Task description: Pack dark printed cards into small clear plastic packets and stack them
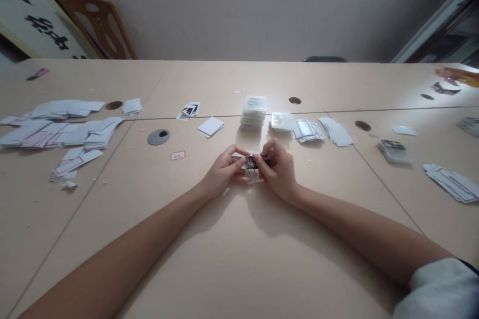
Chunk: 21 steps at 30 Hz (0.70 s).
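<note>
Both my hands meet near the middle of the table around a small clear plastic case (253, 175) with a dark printed card (251, 162) at its upper part. My left hand (225, 170) pinches the left side between thumb and fingers. From the other side, my right hand (277, 167) is closed on it, its thumb pressing the card's face. Whether the card lies inside the case or on top of it, I cannot tell. Just beyond my hands stand a tall stack of clear cases (253, 112) and a shorter stack (282, 121).
White paper slips (71, 132) lie in heaps at the left. A grey grommet cap (159, 136), white cards (210, 127) and photo cards (188, 110) are nearer the middle. Rightward lie framed cards (308, 130), blank cards (336, 131), more cases (394, 152) and card strips (452, 183).
</note>
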Each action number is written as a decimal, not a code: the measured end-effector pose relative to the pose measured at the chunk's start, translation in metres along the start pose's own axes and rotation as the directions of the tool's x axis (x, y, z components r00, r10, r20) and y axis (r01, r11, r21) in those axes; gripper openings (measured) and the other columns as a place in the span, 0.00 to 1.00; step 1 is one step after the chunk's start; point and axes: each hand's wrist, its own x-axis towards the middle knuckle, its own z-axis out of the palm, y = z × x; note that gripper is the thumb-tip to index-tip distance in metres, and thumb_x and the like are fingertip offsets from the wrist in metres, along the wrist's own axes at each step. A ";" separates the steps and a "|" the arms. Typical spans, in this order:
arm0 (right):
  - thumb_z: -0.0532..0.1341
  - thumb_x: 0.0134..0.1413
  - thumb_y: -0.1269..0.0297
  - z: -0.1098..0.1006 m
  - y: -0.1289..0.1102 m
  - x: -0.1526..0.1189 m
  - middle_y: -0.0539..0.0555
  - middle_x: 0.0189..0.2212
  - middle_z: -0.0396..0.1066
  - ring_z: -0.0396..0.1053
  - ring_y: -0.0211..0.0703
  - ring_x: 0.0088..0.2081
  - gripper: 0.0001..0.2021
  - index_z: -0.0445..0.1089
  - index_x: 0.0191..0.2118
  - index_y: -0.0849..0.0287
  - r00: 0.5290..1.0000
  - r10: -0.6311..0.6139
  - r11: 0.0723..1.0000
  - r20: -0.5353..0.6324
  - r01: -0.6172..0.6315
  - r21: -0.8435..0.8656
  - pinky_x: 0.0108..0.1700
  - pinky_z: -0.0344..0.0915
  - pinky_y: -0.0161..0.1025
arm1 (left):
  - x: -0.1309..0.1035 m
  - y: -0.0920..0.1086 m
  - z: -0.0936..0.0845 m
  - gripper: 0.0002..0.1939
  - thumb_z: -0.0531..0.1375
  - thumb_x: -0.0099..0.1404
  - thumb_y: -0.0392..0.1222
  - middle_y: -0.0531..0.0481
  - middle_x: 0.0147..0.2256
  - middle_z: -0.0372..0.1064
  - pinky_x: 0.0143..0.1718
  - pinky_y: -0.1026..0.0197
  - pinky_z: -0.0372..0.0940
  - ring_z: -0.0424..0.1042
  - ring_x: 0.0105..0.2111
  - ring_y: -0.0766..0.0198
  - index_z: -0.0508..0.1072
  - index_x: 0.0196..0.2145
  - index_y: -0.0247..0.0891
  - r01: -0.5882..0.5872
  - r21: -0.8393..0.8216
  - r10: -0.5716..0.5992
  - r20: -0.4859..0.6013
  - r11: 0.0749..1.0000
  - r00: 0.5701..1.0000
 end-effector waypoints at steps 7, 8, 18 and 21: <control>0.59 0.59 0.65 0.000 0.000 0.001 0.40 0.16 0.58 0.61 0.34 0.16 0.10 0.54 0.33 0.53 1.000 -0.008 1.000 0.003 0.008 -0.008 0.20 0.55 0.32 | 0.001 0.000 0.000 0.22 0.67 0.58 0.53 0.48 0.35 0.74 0.30 0.64 0.73 0.76 0.31 0.64 0.66 0.41 0.36 0.000 0.005 0.000 0.000 1.000 1.000; 0.59 0.59 0.66 0.000 0.000 0.001 0.40 0.16 0.58 0.61 0.34 0.16 0.10 0.54 0.33 0.53 1.000 -0.009 1.000 0.007 0.009 -0.008 0.20 0.55 0.32 | 0.001 0.000 -0.001 0.22 0.67 0.58 0.53 0.48 0.35 0.74 0.30 0.64 0.73 0.76 0.31 0.64 0.66 0.41 0.36 -0.001 0.010 0.001 -0.001 1.000 1.000; 0.59 0.59 0.65 -0.001 0.000 0.003 0.41 0.18 0.60 0.60 0.33 0.17 0.10 0.54 0.33 0.53 1.000 -0.001 1.000 0.019 0.001 -0.031 0.22 0.55 0.32 | 0.001 0.000 0.001 0.21 0.65 0.59 0.53 0.48 0.35 0.73 0.31 0.62 0.73 0.75 0.32 0.64 0.65 0.41 0.37 -0.003 0.064 0.004 -0.014 0.998 1.000; 0.59 0.58 0.65 -0.001 0.001 0.003 0.41 0.18 0.60 0.60 0.33 0.18 0.10 0.54 0.33 0.53 1.000 -0.016 0.999 0.014 0.017 -0.052 0.22 0.55 0.32 | 0.001 0.000 0.000 0.21 0.65 0.59 0.52 0.48 0.35 0.73 0.31 0.63 0.73 0.75 0.32 0.65 0.65 0.42 0.37 -0.009 0.066 0.010 -0.017 0.998 1.000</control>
